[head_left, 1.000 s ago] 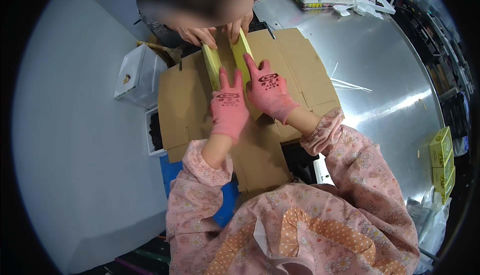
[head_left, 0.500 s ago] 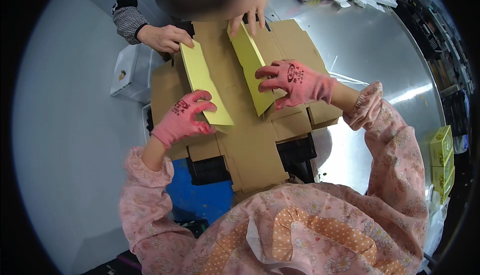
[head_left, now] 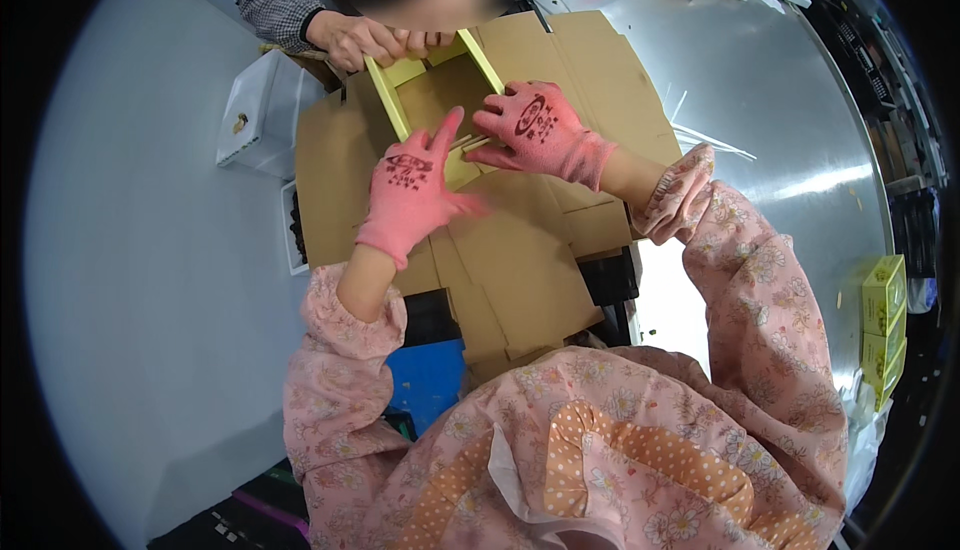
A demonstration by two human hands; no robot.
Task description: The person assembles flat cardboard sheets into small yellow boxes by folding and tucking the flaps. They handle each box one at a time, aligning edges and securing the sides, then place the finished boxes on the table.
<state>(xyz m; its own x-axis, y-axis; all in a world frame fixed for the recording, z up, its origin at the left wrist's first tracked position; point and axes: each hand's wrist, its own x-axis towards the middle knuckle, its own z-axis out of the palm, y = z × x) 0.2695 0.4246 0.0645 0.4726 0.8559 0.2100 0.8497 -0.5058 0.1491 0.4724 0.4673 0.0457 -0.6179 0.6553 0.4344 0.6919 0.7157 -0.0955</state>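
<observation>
A yellow cardboard box (head_left: 392, 100), partly folded with its long side walls standing, lies on flattened brown cardboard (head_left: 520, 250) in front of me. My left hand (head_left: 408, 195), in a pink glove, is at the box's near left corner. Its forefinger points away and its thumb is spread and blurred. My right hand (head_left: 540, 130), gloved alike, closes its fingers on the near right corner; the fingertips are partly hidden. Across from me a person's bare hands (head_left: 370, 42) hold the far end wall.
A white plastic bin (head_left: 262, 120) stands at the left by the wall. The metal table (head_left: 770, 120) carries thin white strips (head_left: 715, 140) to the right. Small yellow boxes (head_left: 882, 295) are stacked at the right edge. A blue surface (head_left: 425, 380) shows below the cardboard.
The two yellow side walls leaned with a near end open; now they stand upright as a frame. My hands moved inward and away from me. The other person's hands came together at the far end.
</observation>
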